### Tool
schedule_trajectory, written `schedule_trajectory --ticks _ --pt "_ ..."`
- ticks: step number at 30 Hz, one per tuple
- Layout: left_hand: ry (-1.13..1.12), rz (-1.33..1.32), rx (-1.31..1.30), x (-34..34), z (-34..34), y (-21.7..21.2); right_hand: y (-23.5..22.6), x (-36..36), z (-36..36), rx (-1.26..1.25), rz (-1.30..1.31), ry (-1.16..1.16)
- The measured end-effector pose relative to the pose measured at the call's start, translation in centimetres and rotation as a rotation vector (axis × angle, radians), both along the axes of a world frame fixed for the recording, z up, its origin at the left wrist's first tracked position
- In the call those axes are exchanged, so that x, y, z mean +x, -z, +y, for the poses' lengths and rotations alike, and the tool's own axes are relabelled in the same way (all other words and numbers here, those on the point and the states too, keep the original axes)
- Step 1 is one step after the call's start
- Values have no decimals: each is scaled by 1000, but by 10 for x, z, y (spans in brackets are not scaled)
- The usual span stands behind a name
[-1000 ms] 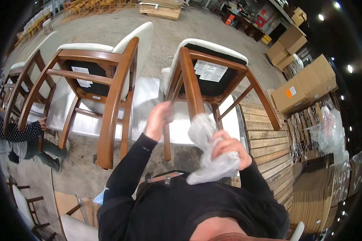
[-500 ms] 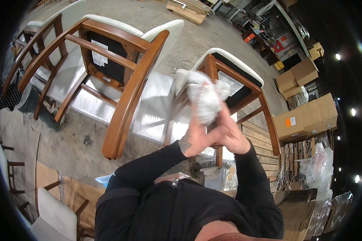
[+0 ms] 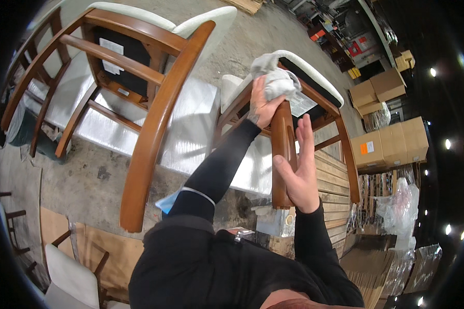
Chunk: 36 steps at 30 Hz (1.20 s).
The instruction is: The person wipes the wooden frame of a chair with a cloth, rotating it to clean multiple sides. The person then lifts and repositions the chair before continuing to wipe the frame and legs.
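Note:
A crumpled light-grey cloth [image 3: 274, 81] is gripped in my left hand [image 3: 264, 105], pressed at the far end of a brown wooden chair leg [image 3: 282, 154]. That leg belongs to an upturned chair [image 3: 314, 85] with a pale seat and black underside. Beside the leg's near part is my right hand [image 3: 300, 172], its fingers stretched out and thumb apart, holding nothing. The thumb overlaps the leg's right side; whether it touches the wood I cannot tell.
Another upturned wooden chair [image 3: 154, 103] lies to the left on a wrapped surface [image 3: 191, 123]. Cardboard boxes [image 3: 389, 147] stand at right, past a slatted wooden pallet [image 3: 327, 180]. An upright pale chair [image 3: 75, 268] is at the lower left.
My hands, which were together around the cloth, have separated. The left has carried the cloth to the far end of the leg; the right has opened beside the leg.

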<state>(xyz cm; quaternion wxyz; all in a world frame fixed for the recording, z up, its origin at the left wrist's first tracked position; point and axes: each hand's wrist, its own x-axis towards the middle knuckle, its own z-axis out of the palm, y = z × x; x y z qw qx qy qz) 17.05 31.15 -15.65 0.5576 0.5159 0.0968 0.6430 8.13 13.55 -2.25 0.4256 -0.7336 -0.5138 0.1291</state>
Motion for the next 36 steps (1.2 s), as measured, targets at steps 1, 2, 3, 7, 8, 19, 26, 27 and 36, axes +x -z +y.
schedule_trajectory --ticks 1,2,3,7,8,19,26,27,36 --pt "125 -241 -168 11 -11 18 0 0 1 -21 12 -4" --pt "280 -477 -364 20 -26 38 0 0 1 -38 16 -12" --pt "208 -202 -453 22 -29 65 -1 0 1 -52 20 -24" --pt "90 639 -607 -8 -25 174 -2 4 -2 -73 -57 -14" --pt "155 778 -610 -24 -24 195 -1 4 -3 -73 -26 4" --pt "-134 1195 -201 -128 5 197 3 5 -6 -2 -73 26" --pt "-73 1719 -29 -146 37 152 18 11 -5 117 -139 19" --pt "-56 1642 -21 -152 29 141 19 11 -4 139 -149 25" --pt "591 531 -461 -179 -81 -57 125 0 -126 449 293 -23"
